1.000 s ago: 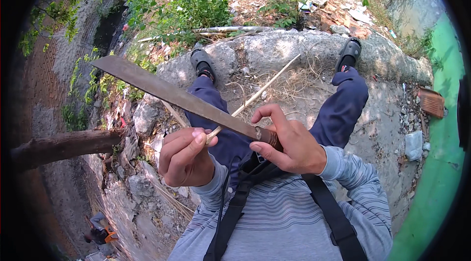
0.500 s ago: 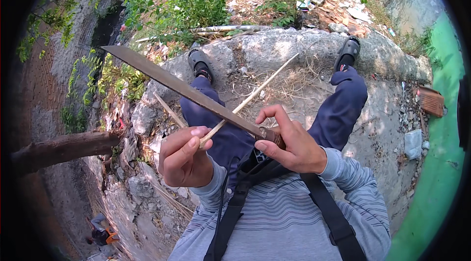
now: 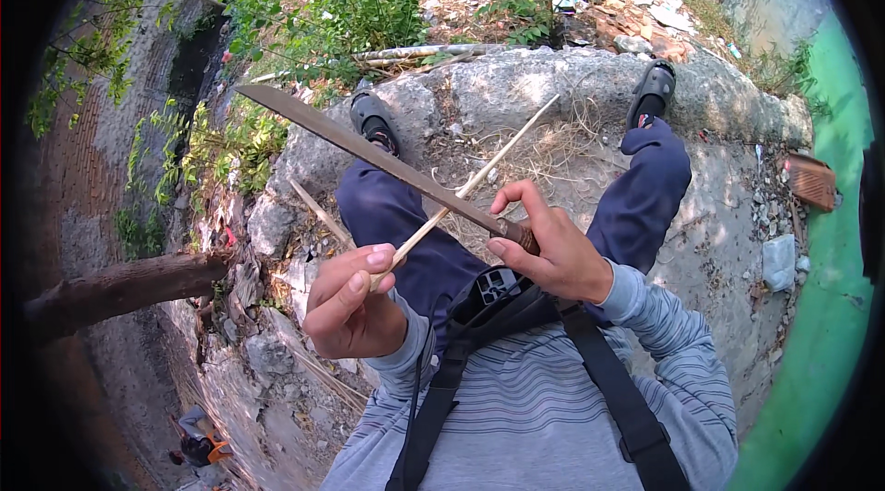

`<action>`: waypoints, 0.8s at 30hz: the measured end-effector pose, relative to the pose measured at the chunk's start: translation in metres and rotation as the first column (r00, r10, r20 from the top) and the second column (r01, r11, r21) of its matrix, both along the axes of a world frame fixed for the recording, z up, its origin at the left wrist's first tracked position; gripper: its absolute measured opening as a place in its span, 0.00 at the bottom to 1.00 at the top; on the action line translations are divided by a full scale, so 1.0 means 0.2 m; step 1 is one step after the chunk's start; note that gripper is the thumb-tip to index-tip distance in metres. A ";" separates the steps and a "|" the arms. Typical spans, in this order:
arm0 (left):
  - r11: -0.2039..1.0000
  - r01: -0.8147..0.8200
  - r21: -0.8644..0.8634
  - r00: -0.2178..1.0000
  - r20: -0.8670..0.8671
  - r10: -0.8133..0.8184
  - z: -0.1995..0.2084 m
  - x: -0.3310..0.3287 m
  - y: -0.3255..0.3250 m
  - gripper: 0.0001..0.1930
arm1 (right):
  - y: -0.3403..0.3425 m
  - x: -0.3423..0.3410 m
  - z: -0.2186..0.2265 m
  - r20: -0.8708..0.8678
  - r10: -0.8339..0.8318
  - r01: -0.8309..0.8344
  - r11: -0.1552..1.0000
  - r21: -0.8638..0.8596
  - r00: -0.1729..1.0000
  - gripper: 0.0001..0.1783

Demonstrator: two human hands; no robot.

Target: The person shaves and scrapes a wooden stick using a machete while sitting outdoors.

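Observation:
My left hand [image 3: 355, 302] pinches the near end of a thin pale wooden stick [image 3: 507, 152] between thumb and fingers. The stick slants away to the upper right, its far tip over the stone ground. My right hand [image 3: 553, 251] is wrapped round the dark handle of a machete [image 3: 346, 142], index finger partly lifted. The long blade points to the upper left and crosses the stick a short way beyond my left fingers, its edge seemingly against the wood. A second pale stick [image 3: 321, 212] shows beyond my left hand; its lower end is hidden.
Dry fibres or shavings [image 3: 553, 154] lie between my feet, before a low stone ledge [image 3: 525, 85]. At the left is a thick log [image 3: 129, 288]; a green wall [image 3: 816, 307] curves at the right, near a brown brick-like block [image 3: 811, 185]. Another person [image 3: 195, 440] is far lower left.
The machete has shifted right, its blade sliding along the stick away from my left fingers. My left hand keeps its pinch on the stick, which has moved only slightly.

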State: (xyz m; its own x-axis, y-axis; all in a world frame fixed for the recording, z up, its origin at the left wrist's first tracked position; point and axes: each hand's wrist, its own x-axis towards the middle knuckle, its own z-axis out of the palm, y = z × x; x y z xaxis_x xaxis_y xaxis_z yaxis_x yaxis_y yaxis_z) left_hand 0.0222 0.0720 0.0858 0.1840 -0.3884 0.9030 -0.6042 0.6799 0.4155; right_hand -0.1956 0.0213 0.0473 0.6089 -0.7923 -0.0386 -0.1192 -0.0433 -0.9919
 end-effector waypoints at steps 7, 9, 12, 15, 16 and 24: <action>0.999 -0.019 0.027 1.000 -0.007 0.020 0.01 0.01 0.01 0.12 | -0.04 0.02 -0.16 0.010 -0.100 0.099 0.991 0.087 0.995 0.23; 0.999 -0.031 0.028 0.999 -0.041 0.032 0.00 0.00 0.00 0.11 | -0.03 0.03 -0.09 0.008 -0.073 0.073 0.996 0.058 0.997 0.23; 0.998 -0.049 0.050 0.997 -0.057 0.052 -0.01 0.00 0.00 0.13 | 0.01 0.05 -0.08 0.054 -0.059 0.060 0.998 -0.020 0.997 0.25; 0.999 0.010 0.051 0.985 -0.175 -0.001 -0.05 0.00 -0.03 0.15 | 0.03 0.05 -0.08 0.104 -0.062 0.069 0.996 -0.059 0.993 0.28; 0.999 0.007 0.050 0.985 -0.175 0.002 -0.05 0.00 -0.03 0.15 | 0.03 0.04 -0.08 0.058 -0.064 0.068 0.995 -0.078 0.996 0.27; 0.970 0.185 0.157 0.950 -0.281 -0.136 -0.06 0.01 -0.03 0.19 | -0.01 -0.03 -0.14 -0.091 -0.177 0.172 0.983 -0.062 0.980 0.11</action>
State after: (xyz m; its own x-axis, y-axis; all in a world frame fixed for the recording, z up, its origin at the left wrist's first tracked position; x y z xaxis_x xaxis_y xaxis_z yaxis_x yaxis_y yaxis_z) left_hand 0.0252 0.0669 0.0739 0.3295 -0.5831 0.7426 -0.3441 0.6582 0.6696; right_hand -0.2025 0.0194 0.0183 0.4567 -0.8885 -0.0449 -0.2238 -0.0659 -0.9724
